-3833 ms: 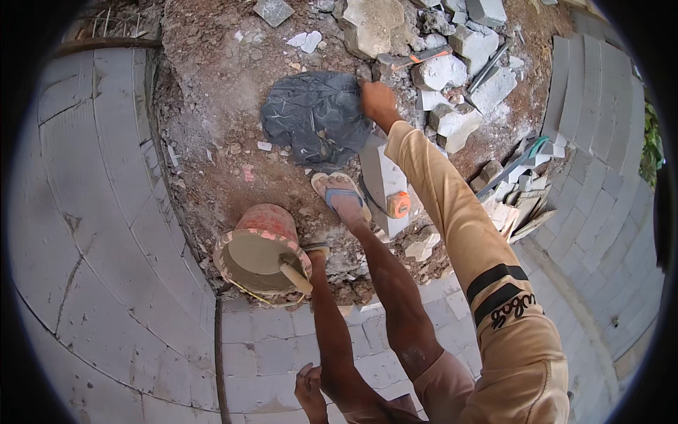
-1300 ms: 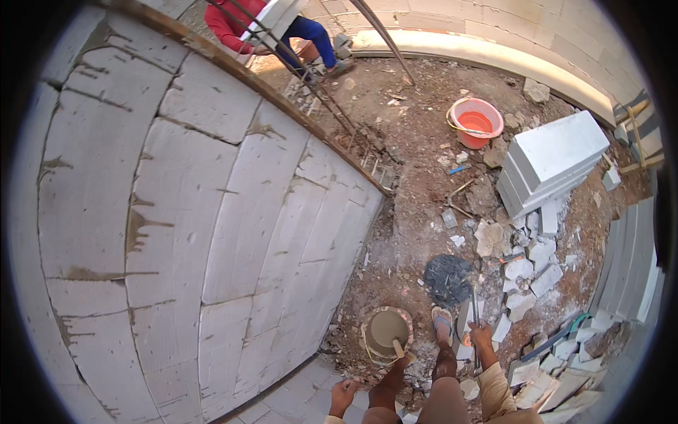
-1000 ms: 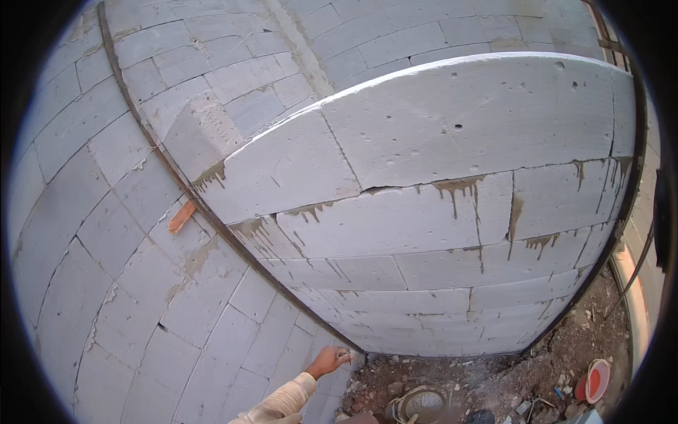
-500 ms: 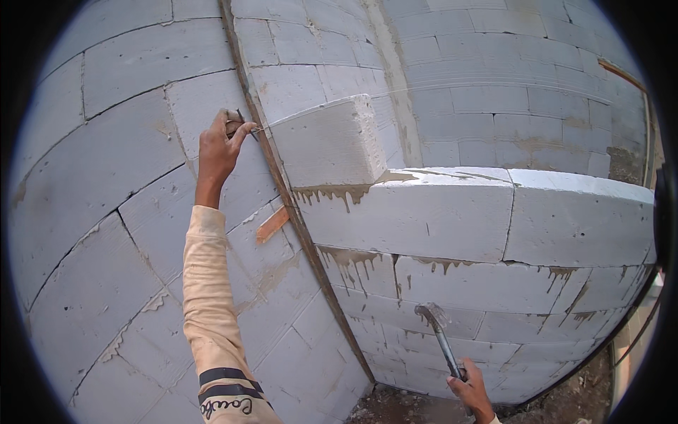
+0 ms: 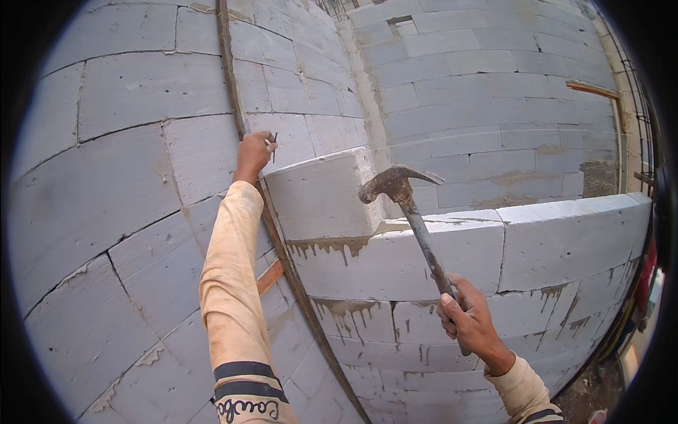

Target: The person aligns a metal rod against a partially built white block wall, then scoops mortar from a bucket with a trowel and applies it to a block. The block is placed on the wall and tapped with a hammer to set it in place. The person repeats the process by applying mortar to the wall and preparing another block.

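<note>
My left hand [image 5: 256, 157] is closed, pinching a thin dark nail [image 5: 275, 145] between its fingertips, beside the upright wooden strip [image 5: 282, 249] on the left wall. Just below and to the right of that hand is a pale block [image 5: 318, 201] at the corner, set on the course beneath with wet mortar dripping down its face. My right hand [image 5: 469, 316] grips the handle of a claw hammer [image 5: 424, 237], raised in front of the low block wall [image 5: 572, 240]. The hammer's head is up beside the block's right end, claw pointing right.
A thin string line [image 5: 452, 139] stretches rightward above the low wall. A tall block wall [image 5: 106, 169] stands close on the left, with a short orange-brown wood piece [image 5: 270, 277] against it. Another block wall [image 5: 487, 92] rises behind.
The hammer has come up from low by the wall to the height of the corner block. My left hand has shifted rightward across the wooden strip, still pinching the nail. The view has also shifted.
</note>
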A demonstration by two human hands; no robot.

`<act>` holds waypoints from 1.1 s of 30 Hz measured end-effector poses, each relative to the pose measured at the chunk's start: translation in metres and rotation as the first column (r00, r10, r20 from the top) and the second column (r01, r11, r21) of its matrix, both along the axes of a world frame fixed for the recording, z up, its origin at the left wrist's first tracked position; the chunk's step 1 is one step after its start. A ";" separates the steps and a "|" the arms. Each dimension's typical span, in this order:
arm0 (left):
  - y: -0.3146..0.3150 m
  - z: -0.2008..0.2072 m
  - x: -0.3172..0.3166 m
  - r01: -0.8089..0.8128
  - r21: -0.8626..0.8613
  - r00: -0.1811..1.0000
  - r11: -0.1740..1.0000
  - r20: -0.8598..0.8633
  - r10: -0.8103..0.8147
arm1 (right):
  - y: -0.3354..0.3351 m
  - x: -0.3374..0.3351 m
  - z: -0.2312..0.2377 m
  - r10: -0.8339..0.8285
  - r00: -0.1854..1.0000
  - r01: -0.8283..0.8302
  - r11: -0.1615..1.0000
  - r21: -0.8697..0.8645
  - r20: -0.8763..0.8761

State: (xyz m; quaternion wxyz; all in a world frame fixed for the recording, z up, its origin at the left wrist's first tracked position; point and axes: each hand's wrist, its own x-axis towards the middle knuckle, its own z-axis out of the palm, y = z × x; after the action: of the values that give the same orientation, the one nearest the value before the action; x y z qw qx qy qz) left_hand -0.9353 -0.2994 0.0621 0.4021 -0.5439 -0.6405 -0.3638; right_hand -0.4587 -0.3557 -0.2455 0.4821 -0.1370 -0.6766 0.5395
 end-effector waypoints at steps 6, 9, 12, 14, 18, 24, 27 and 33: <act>0.015 -0.006 -0.011 -0.023 -0.119 0.991 0.993 0.130 0.039 | 0.037 -0.051 0.114 0.001 1.000 -0.002 1.000 0.022 0.031; 0.016 -0.006 -0.015 -0.138 -0.083 0.989 0.987 -0.065 0.133 | 0.052 -0.087 0.153 0.028 1.000 -0.029 0.992 0.121 0.010; 0.015 -0.007 -0.018 -0.125 -0.112 0.992 0.986 0.011 0.127 | 0.068 -0.117 0.187 -0.029 0.995 0.001 0.960 0.279 0.095; 0.016 -0.009 -0.019 -0.132 -0.089 0.991 0.987 -0.019 0.131 | 0.075 -0.135 0.203 -0.071 0.985 0.018 0.948 0.317 0.155; 0.017 -0.012 -0.020 -0.165 -0.091 0.986 0.982 -0.040 0.162 | 0.079 -0.172 0.226 -0.139 0.978 0.064 0.910 0.409 0.155; 0.019 -0.014 -0.022 -0.157 -0.066 0.987 0.985 -0.038 0.155 | 0.078 -0.200 0.248 -0.220 0.975 0.182 0.867 0.464 0.029; 0.019 -0.013 -0.023 -0.159 -0.071 0.987 0.985 -0.031 0.157 | 0.075 -0.209 0.243 -0.372 0.927 0.346 0.784 0.515 -0.055; 0.021 -0.012 -0.022 -0.247 -0.097 0.968 0.964 -0.075 0.240 | 0.084 -0.197 0.234 -0.205 0.936 0.028 0.852 0.522 0.286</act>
State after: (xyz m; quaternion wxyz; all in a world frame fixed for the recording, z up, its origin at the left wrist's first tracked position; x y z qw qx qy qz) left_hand -0.9575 -0.2784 0.0505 0.4342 -0.4926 -0.7078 -0.2603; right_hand -0.6553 -0.2716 -0.0114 0.4125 -0.1346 -0.8565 0.2796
